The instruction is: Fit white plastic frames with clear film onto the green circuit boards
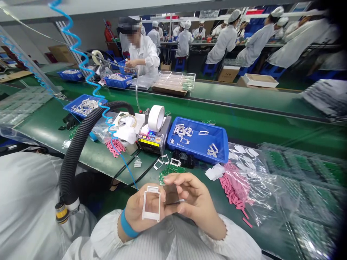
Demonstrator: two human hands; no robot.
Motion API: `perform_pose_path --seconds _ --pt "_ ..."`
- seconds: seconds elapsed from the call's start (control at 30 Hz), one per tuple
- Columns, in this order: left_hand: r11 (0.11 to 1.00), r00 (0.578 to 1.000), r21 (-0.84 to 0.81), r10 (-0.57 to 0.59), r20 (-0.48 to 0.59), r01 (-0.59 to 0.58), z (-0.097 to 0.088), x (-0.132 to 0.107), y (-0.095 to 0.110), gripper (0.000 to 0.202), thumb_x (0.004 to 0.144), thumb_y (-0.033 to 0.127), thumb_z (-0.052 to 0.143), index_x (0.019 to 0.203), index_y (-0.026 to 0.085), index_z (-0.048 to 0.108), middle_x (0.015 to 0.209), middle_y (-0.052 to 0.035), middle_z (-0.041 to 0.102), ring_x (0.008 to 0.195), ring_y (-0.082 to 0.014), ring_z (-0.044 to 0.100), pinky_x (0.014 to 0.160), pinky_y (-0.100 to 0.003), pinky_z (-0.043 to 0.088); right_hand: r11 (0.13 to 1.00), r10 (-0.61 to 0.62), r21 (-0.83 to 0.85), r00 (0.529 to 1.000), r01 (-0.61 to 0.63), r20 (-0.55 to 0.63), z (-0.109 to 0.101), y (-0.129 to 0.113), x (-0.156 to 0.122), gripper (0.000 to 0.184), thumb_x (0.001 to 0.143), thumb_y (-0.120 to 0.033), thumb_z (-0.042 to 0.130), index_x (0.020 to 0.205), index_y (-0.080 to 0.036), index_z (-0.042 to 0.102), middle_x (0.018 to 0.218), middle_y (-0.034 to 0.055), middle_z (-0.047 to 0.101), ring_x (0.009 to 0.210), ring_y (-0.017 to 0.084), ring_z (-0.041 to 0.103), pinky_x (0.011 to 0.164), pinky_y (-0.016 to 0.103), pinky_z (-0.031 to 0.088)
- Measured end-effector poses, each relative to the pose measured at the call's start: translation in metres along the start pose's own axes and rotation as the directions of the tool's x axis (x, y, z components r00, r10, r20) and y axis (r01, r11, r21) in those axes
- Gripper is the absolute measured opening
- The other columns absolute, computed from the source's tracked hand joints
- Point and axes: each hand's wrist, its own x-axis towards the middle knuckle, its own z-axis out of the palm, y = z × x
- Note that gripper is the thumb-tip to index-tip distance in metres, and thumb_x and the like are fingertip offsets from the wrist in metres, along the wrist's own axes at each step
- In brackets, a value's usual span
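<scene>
On our green counter (90, 151) we have a blue tray (198, 144) of white pieces (187, 132). Nearer, our right hand (196, 198) is cupped and our left hand (135, 213) curled; the left grips a white frame (150, 216) at the palm, the right pinches a smaller dark panel (171, 195).

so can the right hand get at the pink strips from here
Probably yes: the right hand is close to the pink strips, and the loose ones nearest it look uncovered. It seems to hold a dark piece, though, and clear plastic partly covers the pile.
</scene>
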Motion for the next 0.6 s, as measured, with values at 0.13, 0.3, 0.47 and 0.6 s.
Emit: perform_pose_path --seconds 0.13,0.3,0.47,0.6 --pt "0.976 0.997 0.212 0.062 -0.048 -0.051 0.003 -0.007 0.003 0.032 0.065 0.049 0.071 0.080 0.020 0.073 0.108 -0.0103 0.056 0.102 -0.0285 0.054 0.092 -0.045 0.040 0.951 -0.113 -0.291 0.994 0.109 0.001 -0.004 -0.013 0.000 0.028 0.082 -0.047 0.060 0.100 -0.027 0.055 0.104 0.0068 0.060 0.099 0.022 0.056 0.084 0.040 0.048" --pt "0.840 0.999 0.543 0.044 -0.029 -0.021 0.004 -0.013 0.008 0.041 0.059 0.054 0.074 0.082 0.020 0.075 0.112 -0.0119 0.046 0.104 -0.0287 0.046 0.095 -0.045 0.035 0.688 -0.228 -0.700 0.973 0.194 0.046 -0.004 -0.030 -0.001 0.007 0.085 -0.019 0.055 0.079 -0.023 0.055 0.078 0.0010 0.055 0.081 0.019 0.056 0.091 0.046 0.038" --pt "0.773 0.999 0.633 0.040 0.038 -0.054 0.008 -0.016 0.009 0.040 0.065 0.053 0.070 0.091 0.023 0.075 0.114 -0.0104 0.043 0.110 -0.0289 0.043 0.101 -0.045 0.027 0.603 -0.224 -0.772 0.972 0.199 0.075 -0.005 -0.033 -0.005 0.010 0.084 -0.016 0.054 0.079 -0.024 0.052 0.076 -0.0001 0.054 0.082 0.018 0.055 0.095 0.050 0.031" --pt "0.732 0.997 0.677 0.045 0.067 -0.078 0.010 -0.016 0.009 0.039 0.069 0.052 0.067 0.096 0.025 0.074 0.112 -0.0101 0.044 0.110 -0.0286 0.043 0.102 -0.046 0.027 0.615 -0.189 -0.769 0.979 0.176 0.074 -0.007 -0.031 -0.008 0.008 0.085 -0.017 0.053 0.081 -0.025 0.052 0.077 0.0002 0.055 0.083 0.019 0.055 0.096 0.050 0.031"
